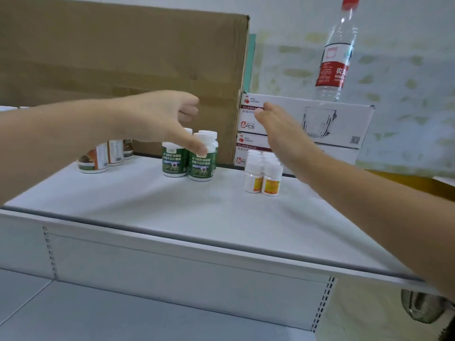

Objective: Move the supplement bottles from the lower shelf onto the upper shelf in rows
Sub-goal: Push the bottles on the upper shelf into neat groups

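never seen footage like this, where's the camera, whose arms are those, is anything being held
There is no machine here: one camera sits on a person's head, looking forward and down, so the two bare arms are the wearer's own. The left hand hangs over a cluster of green-labelled bottles; its thumb overlaps one, but whether it touches is unclear. The right hand is flat and open near small white bottles with orange labels. Neither hand holds anything. The bottles stand on the white upper shelf, with brown-labelled bottles further left. Behind are a cardboard box, glass mug boxes and a water bottle.
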A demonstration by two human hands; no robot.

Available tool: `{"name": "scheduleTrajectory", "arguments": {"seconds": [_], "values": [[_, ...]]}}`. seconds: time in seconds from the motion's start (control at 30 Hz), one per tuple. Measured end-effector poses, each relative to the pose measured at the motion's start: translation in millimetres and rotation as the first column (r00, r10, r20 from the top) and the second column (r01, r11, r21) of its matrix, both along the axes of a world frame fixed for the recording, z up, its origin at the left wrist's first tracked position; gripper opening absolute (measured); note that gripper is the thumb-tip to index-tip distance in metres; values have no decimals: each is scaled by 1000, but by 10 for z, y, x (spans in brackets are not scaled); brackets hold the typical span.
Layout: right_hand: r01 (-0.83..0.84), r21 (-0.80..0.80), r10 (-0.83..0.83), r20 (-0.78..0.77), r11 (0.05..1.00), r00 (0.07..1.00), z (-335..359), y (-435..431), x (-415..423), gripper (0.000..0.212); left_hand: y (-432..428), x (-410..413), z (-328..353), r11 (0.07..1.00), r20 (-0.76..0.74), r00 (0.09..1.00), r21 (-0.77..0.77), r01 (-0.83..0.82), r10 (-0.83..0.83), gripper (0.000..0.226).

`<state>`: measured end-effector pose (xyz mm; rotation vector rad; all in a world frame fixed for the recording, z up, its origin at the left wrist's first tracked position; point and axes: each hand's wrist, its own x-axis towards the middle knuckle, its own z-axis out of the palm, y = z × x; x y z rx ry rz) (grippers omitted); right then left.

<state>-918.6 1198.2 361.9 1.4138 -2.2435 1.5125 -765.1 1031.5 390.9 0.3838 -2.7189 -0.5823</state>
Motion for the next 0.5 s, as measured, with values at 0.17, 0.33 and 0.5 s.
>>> {"name": "scheduleTrajectory", "arguments": {"seconds": [0.17, 0.33, 0.5], "values": [[-24, 26, 19, 192, 999, 981, 89, -538, 268, 77, -518, 96, -165, 993, 46, 992, 24, -118, 117, 151], [134, -4, -125, 327, 991, 937, -196, -1094, 342, 88, -913, -146, -405, 984, 39, 997, 163, -75, 70, 150], [212, 22, -207, 348, 977, 914, -421, -1221, 234, 94, -1113, -439, -665, 903, -32, 985, 394, 169, -170, 115]]}}
